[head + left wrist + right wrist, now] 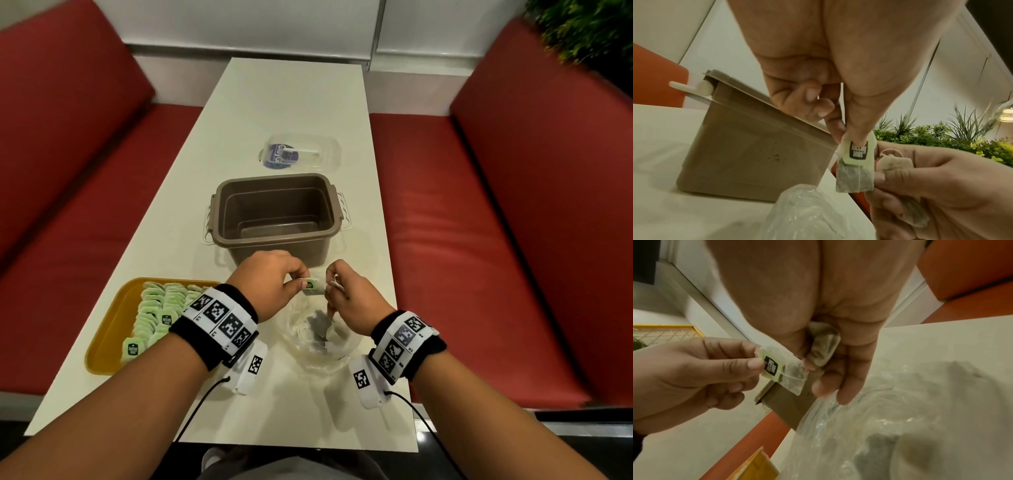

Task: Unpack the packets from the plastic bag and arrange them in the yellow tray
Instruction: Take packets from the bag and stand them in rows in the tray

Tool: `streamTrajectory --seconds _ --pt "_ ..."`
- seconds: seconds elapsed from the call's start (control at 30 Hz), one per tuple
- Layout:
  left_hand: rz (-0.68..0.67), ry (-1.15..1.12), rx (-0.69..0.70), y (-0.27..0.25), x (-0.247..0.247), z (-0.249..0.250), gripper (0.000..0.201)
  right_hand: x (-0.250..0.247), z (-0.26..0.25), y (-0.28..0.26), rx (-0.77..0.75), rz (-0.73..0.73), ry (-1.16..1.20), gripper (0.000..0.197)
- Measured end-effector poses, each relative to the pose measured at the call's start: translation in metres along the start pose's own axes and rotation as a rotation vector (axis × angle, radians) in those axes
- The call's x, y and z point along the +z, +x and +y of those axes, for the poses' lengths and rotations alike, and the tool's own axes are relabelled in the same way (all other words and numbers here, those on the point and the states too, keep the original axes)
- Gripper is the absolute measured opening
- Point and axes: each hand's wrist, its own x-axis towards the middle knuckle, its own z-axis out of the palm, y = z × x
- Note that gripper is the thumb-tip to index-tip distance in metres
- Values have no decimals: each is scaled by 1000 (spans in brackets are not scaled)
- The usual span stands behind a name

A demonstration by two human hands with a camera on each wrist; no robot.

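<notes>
Nearest us, our two forearms reach in over the white table point(301, 102), each with a black wristband. Between the wrists lies the clear plastic bag point(317, 337), crumpled and open on the table, with something dark and grey inside; we cannot tell how many packets it holds.

Just above the bag our hands meet. Our left hand point(270, 279) pinches a packet point(856, 168) by its pale green tag between thumb and forefinger, so that the tea bag hangs below the tag. Our right hand point(352, 301) is just beside it, its fingers curled round other packets point(823, 348); one fingertip touches the hanging packet's edge. The packet is held in the air, clear of the table.

To our left sits the yellow tray point(109, 329), with rows of green-tagged packets point(159, 308) overlapping one another across it; our left wrist covers its right side.

Beyond the hands stands a brown tub point(277, 219), open, with white handles at its ends. Farther off lies a clear lidded box point(301, 152) with a dark blue label. Red benches point(479, 240) flank the table.
</notes>
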Motion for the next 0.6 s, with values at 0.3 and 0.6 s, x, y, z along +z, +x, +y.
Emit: streamTrajectory --seconds 0.3,0.6 --pt "40 -68 38 -28 -26 -18 2 24 -32 4 -168 21 -67 5" --pt "-41 -142 -43 -50 -54 -40 9 54 -71 12 -230 64 -110 11"
